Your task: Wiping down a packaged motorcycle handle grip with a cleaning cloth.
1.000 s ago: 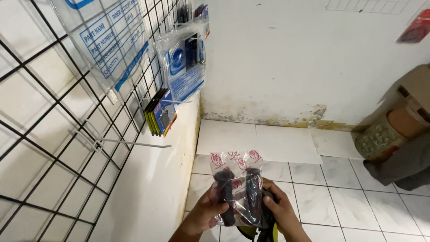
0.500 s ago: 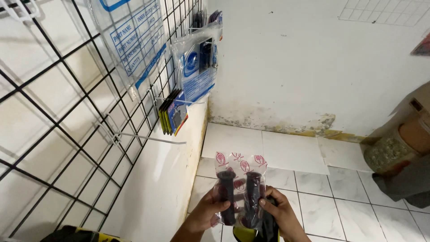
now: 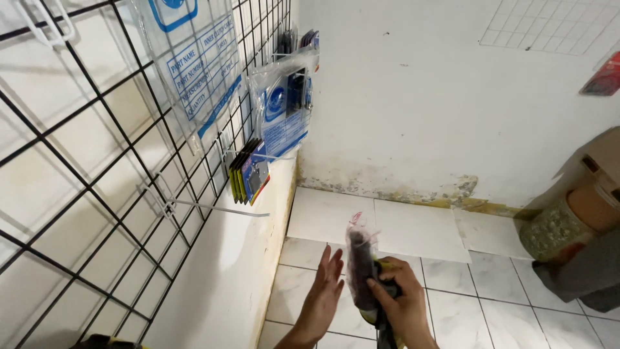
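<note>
Head view, looking down along a wall. The right hand (image 3: 402, 300) is raised low in the frame with its fingers (image 3: 381, 289) curled around a clear plastic packet (image 3: 361, 265) holding a dark, long part; the packet stands nearly upright, its sealed top with a red mark pointing up, its lower end hidden in the grip. Something yellow and black shows under the same hand, too hidden to identify. The left hand (image 3: 327, 291) is just beside the packet on its left, palm turned toward it, fingers straight, spread and pointing up; it holds nothing, and whether it touches the packet cannot be told. Both forearms enter from the bottom edge.

To the left, a black wire grid panel (image 3: 97, 194) hangs against the white wall. A bare metal peg hook (image 3: 213, 207) juts from the grid toward the hands, well above and left of the packet. Higher on the grid hang a stack of yellow and blue carded packs (image 3: 250, 171), a clear bag with blue parts (image 3: 284, 110), and a large clear bag with a blue-printed label (image 3: 197, 61).

Beneath the hands lies a white tiled floor (image 3: 465, 304), stained where it meets the far wall. At the right edge stand a brown cardboard box (image 3: 597, 174) and a patterned roll (image 3: 555, 229) above dark cloth (image 3: 581, 278).
</note>
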